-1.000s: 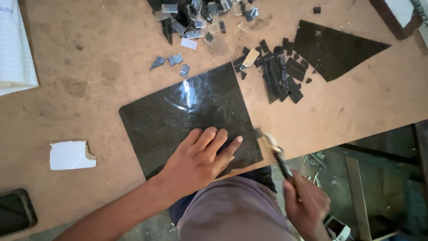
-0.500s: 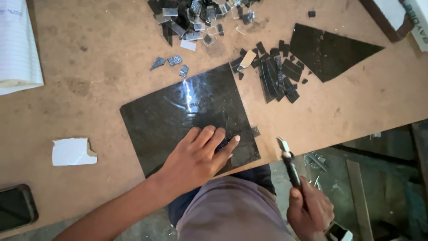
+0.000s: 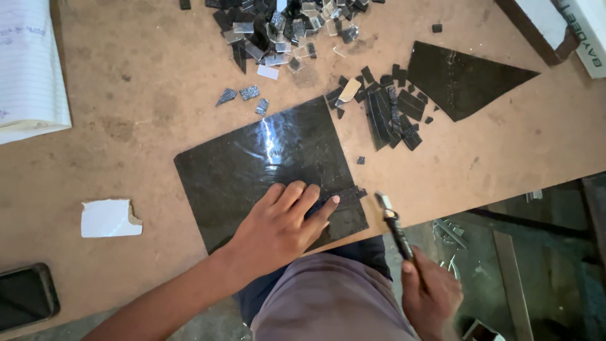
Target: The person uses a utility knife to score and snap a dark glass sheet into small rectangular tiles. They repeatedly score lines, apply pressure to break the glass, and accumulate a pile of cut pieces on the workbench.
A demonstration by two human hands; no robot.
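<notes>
1. Where the brown table runs out at far left, a lined white paper pad is lying near the top, a dark phone at the bottom edge, a torn white scrap between
2. The left hand is pressing flat, fingers spread, on the dark glossy sheet, which is overhanging the table's near edge
3. The right hand is gripping a cutting tool, its tip hovering just beside the sheet's right corner
4. Dark cut pieces and a dark triangular offcut are lying further right
</notes>
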